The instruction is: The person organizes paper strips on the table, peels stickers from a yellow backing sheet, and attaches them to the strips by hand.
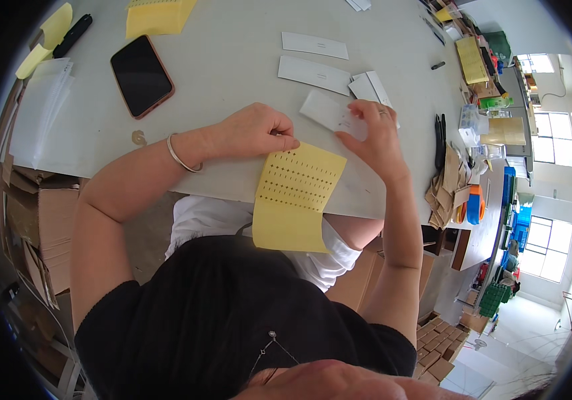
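My left hand (259, 132) is closed, thumb and finger pinching the upper left corner of a yellow sheet (293, 230) with rows of small dark marks. The sheet hangs over the table's near edge toward my lap. To its right, my right hand (374, 133) has thumb and fingers apart, over one end of a whitish, partly see-through packet (323, 110); I cannot make out whether the fingertips touch it. Beyond that hand lie small white cards (371, 88), partly overlapping. Two long white strips (314, 45) rest farther back.
A phone (143, 77) lies face up at left, near stacked white sheets (39, 120) and a black tool (73, 36). More yellow sheets (159, 17) sit at the back. Toward the right edge are a dark slim tool (440, 141), cardboard pieces (447, 190) and an orange-blue tape roll (475, 205).
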Demonstrator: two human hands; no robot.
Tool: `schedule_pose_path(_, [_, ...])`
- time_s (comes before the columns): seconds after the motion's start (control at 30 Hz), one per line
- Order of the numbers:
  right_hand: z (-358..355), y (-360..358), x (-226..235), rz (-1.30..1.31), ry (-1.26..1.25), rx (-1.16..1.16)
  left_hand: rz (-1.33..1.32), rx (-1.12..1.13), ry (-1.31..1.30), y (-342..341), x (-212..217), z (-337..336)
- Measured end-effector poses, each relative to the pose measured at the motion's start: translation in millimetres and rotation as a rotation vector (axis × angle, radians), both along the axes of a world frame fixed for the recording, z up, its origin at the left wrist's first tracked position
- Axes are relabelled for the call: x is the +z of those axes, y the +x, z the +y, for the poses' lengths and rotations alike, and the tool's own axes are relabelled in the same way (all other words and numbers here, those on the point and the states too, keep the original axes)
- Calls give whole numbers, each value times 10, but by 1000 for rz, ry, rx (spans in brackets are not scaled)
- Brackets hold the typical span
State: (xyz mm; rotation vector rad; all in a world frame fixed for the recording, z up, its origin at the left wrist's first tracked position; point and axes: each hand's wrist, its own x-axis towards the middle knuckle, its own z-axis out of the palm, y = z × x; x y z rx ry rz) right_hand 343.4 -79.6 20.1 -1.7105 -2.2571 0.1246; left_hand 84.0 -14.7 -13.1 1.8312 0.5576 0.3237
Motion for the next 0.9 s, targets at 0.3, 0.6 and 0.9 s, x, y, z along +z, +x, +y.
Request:
schedule_pose_path(0.3, [-106,-115,-55,394,90,-77,-4,77,-88,49,-24,-11])
schedule_pose_path(0.6, [-82,-516,-174,130,306,253,-19,95,-170,74,-67,28])
schedule_pose_path(0.9, [521,-276,0,295,137,120,27,130,-176,46,-3,54])
